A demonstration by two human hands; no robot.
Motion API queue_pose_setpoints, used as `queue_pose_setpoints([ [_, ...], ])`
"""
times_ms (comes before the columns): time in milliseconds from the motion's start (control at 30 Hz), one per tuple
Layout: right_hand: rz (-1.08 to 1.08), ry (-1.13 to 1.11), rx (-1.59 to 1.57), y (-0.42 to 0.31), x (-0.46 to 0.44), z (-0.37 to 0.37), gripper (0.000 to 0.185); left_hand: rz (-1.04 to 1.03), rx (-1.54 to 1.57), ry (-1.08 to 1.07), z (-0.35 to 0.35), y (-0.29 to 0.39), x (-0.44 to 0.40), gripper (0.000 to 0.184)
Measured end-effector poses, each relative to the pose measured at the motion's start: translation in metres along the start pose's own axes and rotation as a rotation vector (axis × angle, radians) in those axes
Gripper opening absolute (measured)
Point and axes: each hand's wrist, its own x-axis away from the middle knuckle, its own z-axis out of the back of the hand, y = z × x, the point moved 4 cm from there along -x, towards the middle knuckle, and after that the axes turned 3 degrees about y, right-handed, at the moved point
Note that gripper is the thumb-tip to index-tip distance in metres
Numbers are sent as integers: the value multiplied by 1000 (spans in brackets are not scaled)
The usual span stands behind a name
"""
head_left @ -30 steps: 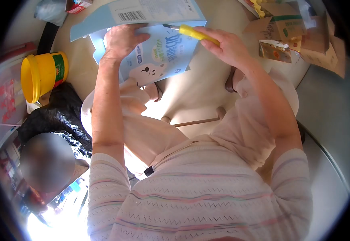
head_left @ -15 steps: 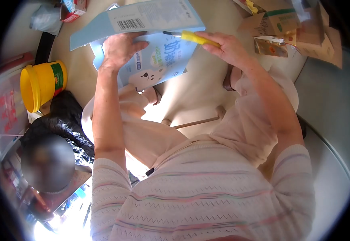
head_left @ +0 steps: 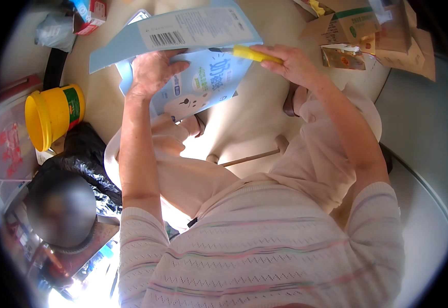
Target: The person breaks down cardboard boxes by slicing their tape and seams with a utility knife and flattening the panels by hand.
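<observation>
A light-blue printed carton [head_left: 211,77] with a barcode on its upper panel is held above the floor, partly opened out. My left hand [head_left: 154,72] grips it at the left, fingers tucked under the upper panel and thumb across the printed face. In my right hand [head_left: 293,64], the fingers are closed round the yellow handle of a knife [head_left: 249,53]. The knife's short dark blade points left and lies at the fold below the barcode panel. How deep the tip sits is hard to see.
On the left stand a yellow bucket [head_left: 41,120], a black plastic bag [head_left: 88,154] and a red-and-blue box [head_left: 89,18]. Opened brown cardboard boxes [head_left: 355,25] lie at the upper right. A wooden-handled tool [head_left: 252,157] rests on the floor between my legs.
The knife has shifted slightly down, its blade still along the fold. The carton's upper panel tilts a little differently. The surroundings have moved slightly in view.
</observation>
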Motion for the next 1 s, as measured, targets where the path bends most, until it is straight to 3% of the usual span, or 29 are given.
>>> queue_pose_setpoints([
  [100, 4, 107, -38, 22, 9, -3, 40, 5, -14, 17, 7, -2, 4, 37],
  [167, -390, -23, 48, 49, 21, 26, 40, 133, 103, 30, 16, -21, 11, 36],
  [200, -361, 46, 129, 91, 36, 30, 40, 80, 291, 64, 16, -39, 13, 36],
  [233, -330, 115, 212, 124, 47, 30, 41, 99, 259, 27, 26, -32, 18, 38],
  [333, -368, 284, 137, 124, 51, 36, 42, 200, 476, 80, 21, -39, 22, 40],
  [400, -489, 274, -54, 112, 45, 32, 45, 211, 567, 37, 18, -44, 18, 39],
  [533, -577, 288, -554, 65, 15, 37, 60, 110, 244, 51, 19, -20, 9, 34],
  [633, -248, 433, -141, 12, -9, 28, 74, 33, 32, 15, 13, -5, 1, 33],
  [700, -279, 222, -186, -28, -24, 16, 82, 6, 9, 9, 6, 9, -3, 33],
  [800, -120, 214, -135, -48, -40, -15, 85, -28, -105, -59, 7, 39, -8, 31],
  [900, -96, 339, -49, -44, -55, -26, 88, -26, -151, -84, 5, 52, -7, 29],
  [1000, -17, 329, 46, -48, -59, -29, 78, -46, -136, -59, 4, 51, -6, 27],
])
